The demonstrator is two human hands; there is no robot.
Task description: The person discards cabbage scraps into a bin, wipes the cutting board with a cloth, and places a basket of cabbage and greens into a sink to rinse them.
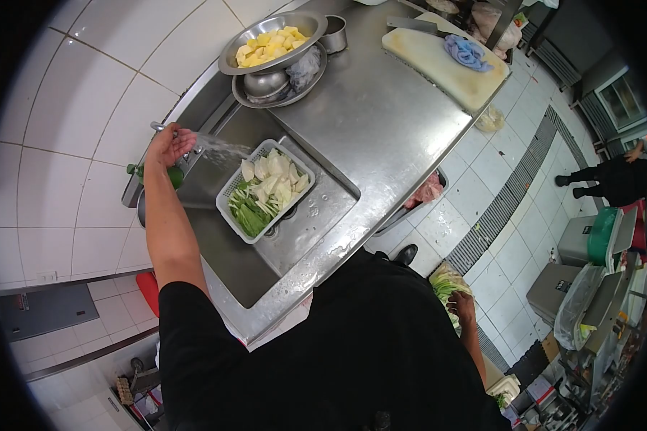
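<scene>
My left hand [170, 146] is at the metal tap [158, 126] over the sink, fingers stretched out, palm partly showing. Running water [223, 146] sprays past the fingers toward a grey plastic basket [226, 213]. Inside the basket lie pale white vegetable slices [277, 174] and cut green leafy stalks [250, 210]. The basket rests in the steel sink [226, 269]. Low on the right, my right hand [462, 307] has its fingers curled on a head of leafy cabbage [447, 280]; my body hides part of what is below it.
A steel bowl of yellow chunks [272, 47] sits on other bowls beside the sink. A cutting board [438, 61] carries a cleaver [412, 25] and a blue cloth [468, 54]. Raw meat [425, 190] shows under the counter. Another person [618, 176] stands far right.
</scene>
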